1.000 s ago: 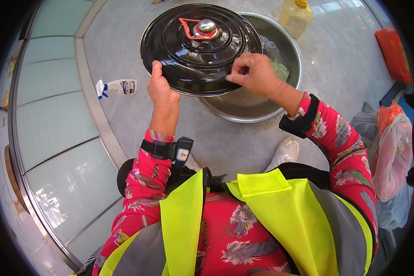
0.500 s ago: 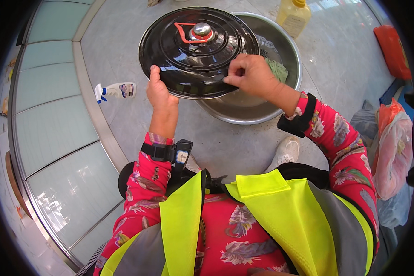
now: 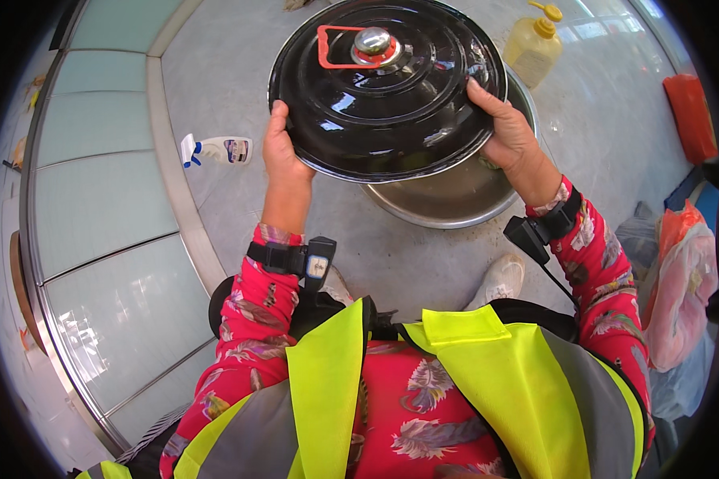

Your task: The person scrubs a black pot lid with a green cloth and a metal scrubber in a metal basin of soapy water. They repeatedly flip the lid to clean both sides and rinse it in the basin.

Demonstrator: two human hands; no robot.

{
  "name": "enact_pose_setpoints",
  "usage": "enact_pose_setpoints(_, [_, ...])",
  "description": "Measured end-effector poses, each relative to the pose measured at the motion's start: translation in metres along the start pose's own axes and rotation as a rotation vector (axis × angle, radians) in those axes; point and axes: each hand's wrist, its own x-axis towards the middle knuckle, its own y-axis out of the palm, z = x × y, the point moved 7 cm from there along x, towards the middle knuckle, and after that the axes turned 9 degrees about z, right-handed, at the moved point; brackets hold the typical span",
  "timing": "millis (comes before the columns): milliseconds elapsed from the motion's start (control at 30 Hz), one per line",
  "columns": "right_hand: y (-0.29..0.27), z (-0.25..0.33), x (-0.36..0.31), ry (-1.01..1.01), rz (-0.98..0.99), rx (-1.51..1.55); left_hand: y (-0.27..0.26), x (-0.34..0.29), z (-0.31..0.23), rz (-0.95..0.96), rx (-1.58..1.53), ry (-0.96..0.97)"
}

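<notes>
Head: black lid [image 3: 375, 136] lies between left grip [image 3: 283, 153] and right grip [image 3: 510, 137].

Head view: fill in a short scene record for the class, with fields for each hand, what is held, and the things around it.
left hand: on the left edge of the lid
right hand: on its right edge, thumb on top
lid: round, black, silver knob, red frame
basin: metal, partly hidden by the lid
spray bottle: on the floor, left
yellow bottle: pump top, beyond the basin
</notes>
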Motion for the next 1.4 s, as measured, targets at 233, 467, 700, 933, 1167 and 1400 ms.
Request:
enact_pose_setpoints(233, [0.01, -0.001, 0.004, -0.09, -0.03, 0.058, 0.033, -0.054, 0.069, 0.181, 0.24, -0.03])
enact_pose_setpoints(467, [0.011, 0.001, 0.003, -0.112, -0.055, 0.043, 0.042, -0.06, 0.066, 0.205, 0.301, -0.068])
enact_pose_setpoints(700, [0.019, 0.001, 0.003, -0.126, -0.051, -0.005, 0.047, -0.063, 0.066, 0.11, 0.269, -0.08])
enact_pose_setpoints(933, [0.013, -0.001, 0.002, -0.109, -0.078, -0.037, 0.044, -0.063, 0.072, 0.087, 0.193, -0.066])
enact_pose_setpoints(1167, [0.017, 0.005, 0.0, -0.131, -0.067, -0.055, 0.047, -0.063, 0.076, 0.21, 0.211, -0.127])
enact_pose_setpoints(1400, [0.02, 0.008, 0.0, -0.148, -0.039, -0.091, 0.046, -0.061, 0.077, 0.194, 0.229, -0.125])
